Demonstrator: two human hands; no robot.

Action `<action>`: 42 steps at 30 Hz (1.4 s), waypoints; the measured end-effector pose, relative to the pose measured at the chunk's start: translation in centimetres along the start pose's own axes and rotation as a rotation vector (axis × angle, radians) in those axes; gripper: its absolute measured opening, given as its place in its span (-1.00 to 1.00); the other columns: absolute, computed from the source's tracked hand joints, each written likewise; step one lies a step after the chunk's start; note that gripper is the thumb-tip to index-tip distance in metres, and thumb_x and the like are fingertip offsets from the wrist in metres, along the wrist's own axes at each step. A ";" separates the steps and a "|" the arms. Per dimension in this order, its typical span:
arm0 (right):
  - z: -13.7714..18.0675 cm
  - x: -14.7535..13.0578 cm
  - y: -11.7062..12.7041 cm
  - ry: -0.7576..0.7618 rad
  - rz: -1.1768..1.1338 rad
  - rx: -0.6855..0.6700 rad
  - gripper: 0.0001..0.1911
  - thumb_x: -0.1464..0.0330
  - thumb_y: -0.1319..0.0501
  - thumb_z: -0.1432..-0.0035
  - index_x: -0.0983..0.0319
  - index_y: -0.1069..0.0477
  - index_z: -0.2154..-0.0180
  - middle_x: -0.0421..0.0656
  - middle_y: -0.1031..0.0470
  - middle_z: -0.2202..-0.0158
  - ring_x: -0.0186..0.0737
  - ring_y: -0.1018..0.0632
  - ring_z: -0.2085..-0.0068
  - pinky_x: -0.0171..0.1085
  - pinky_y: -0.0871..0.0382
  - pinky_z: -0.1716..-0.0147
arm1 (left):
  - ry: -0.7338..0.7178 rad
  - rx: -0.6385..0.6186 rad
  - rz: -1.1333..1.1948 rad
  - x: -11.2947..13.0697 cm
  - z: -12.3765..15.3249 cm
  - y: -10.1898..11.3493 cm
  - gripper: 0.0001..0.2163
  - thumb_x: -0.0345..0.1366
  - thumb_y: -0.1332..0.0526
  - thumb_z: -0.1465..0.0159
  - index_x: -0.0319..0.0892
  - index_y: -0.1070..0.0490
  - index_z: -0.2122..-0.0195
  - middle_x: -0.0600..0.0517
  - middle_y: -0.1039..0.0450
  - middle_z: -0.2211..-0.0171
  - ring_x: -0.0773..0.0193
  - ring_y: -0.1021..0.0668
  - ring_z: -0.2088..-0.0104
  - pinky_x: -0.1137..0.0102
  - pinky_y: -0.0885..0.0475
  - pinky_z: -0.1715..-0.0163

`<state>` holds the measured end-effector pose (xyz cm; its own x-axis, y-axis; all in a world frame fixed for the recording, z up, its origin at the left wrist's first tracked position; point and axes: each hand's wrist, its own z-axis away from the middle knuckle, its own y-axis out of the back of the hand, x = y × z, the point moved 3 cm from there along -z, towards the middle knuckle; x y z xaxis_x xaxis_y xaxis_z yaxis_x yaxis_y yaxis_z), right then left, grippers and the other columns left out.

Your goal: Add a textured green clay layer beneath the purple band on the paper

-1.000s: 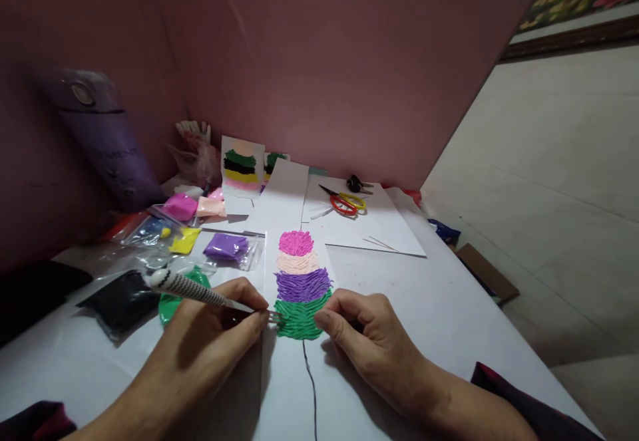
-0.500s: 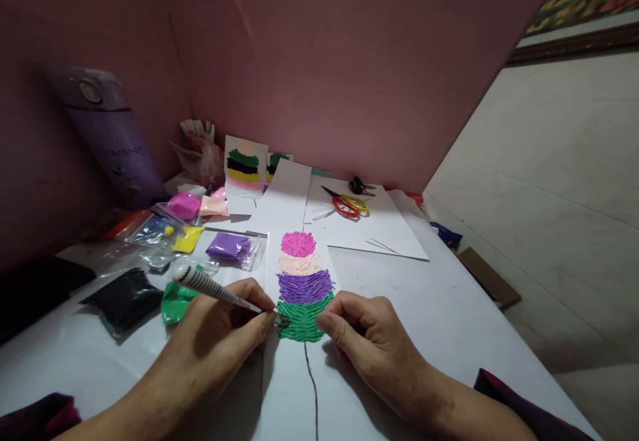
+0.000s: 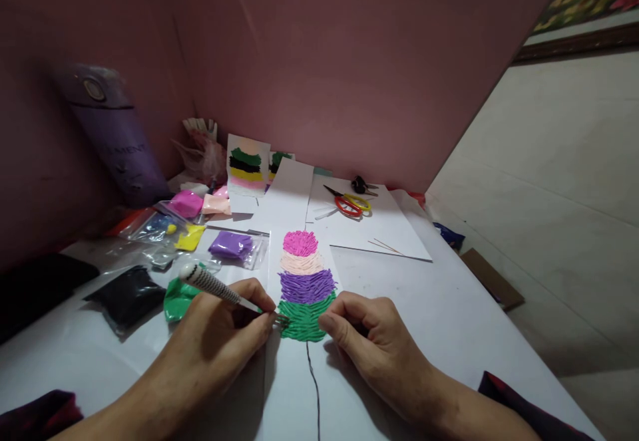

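My left hand is closed round a small fork with a white, black-patterned handle. Its prongs rest on the left edge of a green clay band. Above that band lie a purple clay band, a pale peach one and a bright pink cap, all ridged and stuck on a white sheet. A dark drawn line runs down from the green. At the green band's right edge, my right hand has thumb and forefinger pinched together; whatever sits between them is hidden.
To the left lie clay packets: black, green, purple and yellow. A purple bottle stands behind them. Scissors and thin sticks rest on a white board. A striped card leans at the back.
The whole view has shifted slightly, so things sit a little further right. Both hands keep nearly the same places, and the fork's prongs stay on the green clay.
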<state>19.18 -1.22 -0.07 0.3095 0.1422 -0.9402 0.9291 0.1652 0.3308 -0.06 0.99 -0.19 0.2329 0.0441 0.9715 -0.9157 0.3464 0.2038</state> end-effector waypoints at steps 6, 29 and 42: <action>0.0 0.1 -0.1 -0.029 -0.042 -0.007 -0.71 0.28 -0.14 -0.21 0.26 -0.33 0.52 -0.32 -0.19 0.66 -0.43 -0.27 0.62 -0.40 -0.21 0.63 | 0.033 0.030 -0.029 0.6 0.1 0.2 -0.93 -0.26 -0.21 -0.12 -0.12 -0.37 0.45 0.14 -0.31 0.66 0.29 -0.39 0.61 0.46 -0.22 0.64; 0.0 0.2 -0.1 -0.054 -0.072 -0.013 -0.70 0.25 -0.15 -0.20 0.26 -0.33 0.52 -0.31 -0.19 0.66 -0.41 -0.28 0.63 -0.38 -0.26 0.63 | 0.021 0.100 -0.052 1.6 0.3 0.6 -0.96 -0.32 -0.18 -0.13 -0.09 -0.32 0.46 0.17 -0.26 0.69 0.31 -0.37 0.63 0.45 -0.19 0.64; 0.0 0.2 -0.1 -0.039 -0.052 -0.012 -0.70 0.25 -0.15 -0.20 0.27 -0.33 0.52 -0.30 -0.22 0.66 -0.41 -0.29 0.62 -0.38 -0.20 0.63 | -0.040 0.051 -0.045 1.4 0.2 0.3 -0.93 -0.31 -0.19 -0.13 -0.09 -0.34 0.48 0.14 -0.29 0.67 0.30 -0.38 0.63 0.45 -0.21 0.66</action>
<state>19.12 -1.22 -0.30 0.2684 0.0954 -0.9586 0.9417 0.1835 0.2820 -0.12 0.93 1.23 0.2619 -0.0080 0.9651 -0.9204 0.2988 0.2523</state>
